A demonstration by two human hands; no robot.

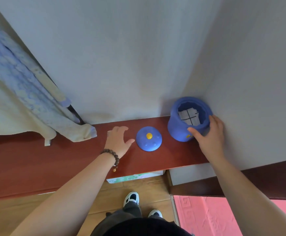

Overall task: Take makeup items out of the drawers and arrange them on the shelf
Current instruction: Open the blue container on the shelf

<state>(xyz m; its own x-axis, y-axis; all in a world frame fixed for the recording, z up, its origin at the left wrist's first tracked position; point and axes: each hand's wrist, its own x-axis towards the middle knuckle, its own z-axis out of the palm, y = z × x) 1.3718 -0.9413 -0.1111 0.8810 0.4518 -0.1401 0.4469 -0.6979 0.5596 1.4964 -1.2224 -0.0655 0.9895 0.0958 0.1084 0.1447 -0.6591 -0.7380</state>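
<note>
Shelf red-brown | white walls | wood floor

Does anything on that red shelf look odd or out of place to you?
Only one thing: the blue jar in the corner stands open, while its lid with the yellow knob lies apart on the shelf. The right hand grips the jar; the left hand rests open beside the lid. Nothing looks spilled or broken.

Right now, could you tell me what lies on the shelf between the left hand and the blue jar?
In the head view, only the blue lid lies between the left hand and the jar, flat on the red shelf.
</note>
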